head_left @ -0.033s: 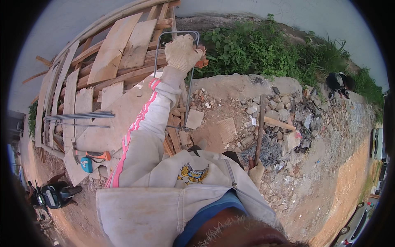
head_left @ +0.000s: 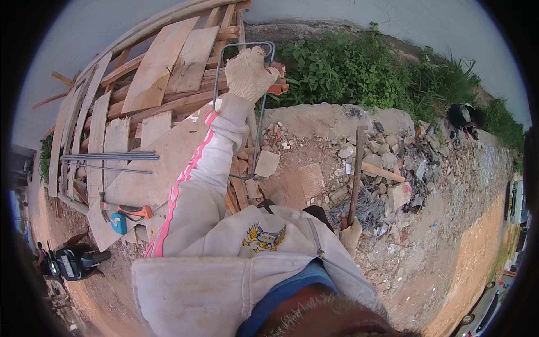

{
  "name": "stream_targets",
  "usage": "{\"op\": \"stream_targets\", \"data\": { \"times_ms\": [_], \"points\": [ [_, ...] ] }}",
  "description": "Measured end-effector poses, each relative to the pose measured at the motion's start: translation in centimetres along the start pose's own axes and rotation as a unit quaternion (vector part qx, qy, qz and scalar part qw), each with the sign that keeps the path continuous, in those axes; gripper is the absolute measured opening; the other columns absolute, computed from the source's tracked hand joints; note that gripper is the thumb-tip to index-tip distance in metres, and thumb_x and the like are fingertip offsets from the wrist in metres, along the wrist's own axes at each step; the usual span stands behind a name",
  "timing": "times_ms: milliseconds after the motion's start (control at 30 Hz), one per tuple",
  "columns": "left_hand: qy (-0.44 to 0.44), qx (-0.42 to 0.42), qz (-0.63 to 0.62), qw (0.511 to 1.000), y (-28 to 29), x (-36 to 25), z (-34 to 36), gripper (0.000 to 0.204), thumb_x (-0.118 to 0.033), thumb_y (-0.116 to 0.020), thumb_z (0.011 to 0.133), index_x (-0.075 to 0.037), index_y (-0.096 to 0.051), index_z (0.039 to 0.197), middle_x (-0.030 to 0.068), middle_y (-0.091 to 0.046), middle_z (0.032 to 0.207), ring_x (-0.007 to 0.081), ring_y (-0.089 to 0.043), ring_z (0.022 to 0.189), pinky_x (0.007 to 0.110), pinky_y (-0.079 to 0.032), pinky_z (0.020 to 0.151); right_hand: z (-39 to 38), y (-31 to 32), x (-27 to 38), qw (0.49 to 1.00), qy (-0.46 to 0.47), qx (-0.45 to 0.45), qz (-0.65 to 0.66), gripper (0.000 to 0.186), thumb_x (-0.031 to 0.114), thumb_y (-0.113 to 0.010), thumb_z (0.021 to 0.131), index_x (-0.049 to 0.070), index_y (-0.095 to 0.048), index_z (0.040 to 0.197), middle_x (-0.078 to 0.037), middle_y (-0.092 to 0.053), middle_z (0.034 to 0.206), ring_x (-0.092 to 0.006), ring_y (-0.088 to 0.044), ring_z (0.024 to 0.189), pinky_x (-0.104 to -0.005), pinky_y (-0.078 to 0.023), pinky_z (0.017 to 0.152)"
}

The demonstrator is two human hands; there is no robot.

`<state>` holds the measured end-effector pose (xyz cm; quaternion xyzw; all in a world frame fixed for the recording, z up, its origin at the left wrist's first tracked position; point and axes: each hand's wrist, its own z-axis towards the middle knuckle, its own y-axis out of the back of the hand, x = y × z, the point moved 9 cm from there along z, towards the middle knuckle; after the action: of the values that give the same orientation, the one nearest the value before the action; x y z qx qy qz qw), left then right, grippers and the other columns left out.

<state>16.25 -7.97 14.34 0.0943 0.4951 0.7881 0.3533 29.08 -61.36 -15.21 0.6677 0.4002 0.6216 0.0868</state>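
My left hand (head_left: pixel 250 73), in a cream knit glove, is closed around the upper right part of a bent steel-rod stirrup (head_left: pixel 259 132). The stirrup is a tall rectangle of thin grey bar, held out over the boards and the dirt. Down by my right side, my right hand (head_left: pixel 343 221) shows only in part beyond my sleeve. Its fingers close on the lower end of a long rusty bar (head_left: pixel 356 174), which points away from me. A hammer (head_left: pixel 130 210) with an orange handle and a teal tape measure (head_left: pixel 118 223) lie at the left, beside several straight steel rods (head_left: pixel 115 157).
Planks and plywood sheets (head_left: pixel 160 64) are stacked at the left. Rubble (head_left: pixel 387 151) and a tangle of grey metal pieces (head_left: pixel 368 205) lie to the right. Green plants (head_left: pixel 342 70) grow along the wall. A motorbike (head_left: pixel 73 263) is at the far left, a car (head_left: pixel 483 309) at the lower right.
The view has turned very slightly. My left hand keeps its hold on the stirrup, and my right hand stays on the bar.
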Motion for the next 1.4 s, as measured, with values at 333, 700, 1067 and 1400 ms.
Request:
{"op": "stream_targets", "data": {
  "times_ms": [333,700,1067,1400],
  "points": [
    [0.047,-0.034,-0.325,0.944,12.3,7.2,1.9,0.023,-0.024,-0.061,0.099,-0.003,-0.070,0.101,0.0115,-0.073,0.089,0.0295,-0.071,0.082,0.044,-0.056,0.081,12.1,-5.8,13.7,0.971,0.212,0.093,-0.060,0.043,0.036,-0.076,0.094,-0.003,-0.064,0.081,-0.014,-0.060,0.065,-0.0239,-0.053,0.059,-0.0413,-0.041,0.057],
    [-0.010,-0.463,-0.538,0.704,20.6,8.1,-2.4,0.025,-0.023,-0.054,0.105,-0.006,-0.071,0.099,0.0086,-0.073,0.087,0.0281,-0.071,0.082,0.045,-0.057,0.085,25.3,-7.3,14.5,0.940,0.312,0.123,-0.054,0.044,0.039,-0.077,0.093,-0.002,-0.066,0.084,-0.012,-0.058,0.063,-0.0263,-0.054,0.059,-0.0422,-0.042,0.058],
    [-0.198,-0.459,-0.755,0.425,4.5,14.0,-13.2,0.036,-0.047,-0.054,0.105,-0.013,-0.069,0.104,0.0104,-0.072,0.094,0.0272,-0.068,0.088,0.043,-0.055,0.089,30.4,-5.7,15.3,0.941,0.267,0.205,-0.024,0.047,0.044,-0.077,0.093,-0.001,-0.068,0.086,-0.003,-0.055,0.065,-0.0154,-0.050,0.060,-0.0371,-0.038,0.055],
    [0.296,-0.613,-0.554,0.480,0.5,7.2,-26.3,0.033,-0.036,-0.056,0.102,-0.005,-0.062,0.113,0.0115,-0.065,0.113,0.0270,-0.063,0.107,0.045,-0.046,0.105,32.1,-8.2,17.7,0.932,0.242,0.268,0.039,0.046,0.048,-0.078,0.092,0.007,-0.060,0.079,0.004,-0.050,0.064,-0.0087,-0.046,0.057,-0.0305,-0.033,0.051]
  ]
}}
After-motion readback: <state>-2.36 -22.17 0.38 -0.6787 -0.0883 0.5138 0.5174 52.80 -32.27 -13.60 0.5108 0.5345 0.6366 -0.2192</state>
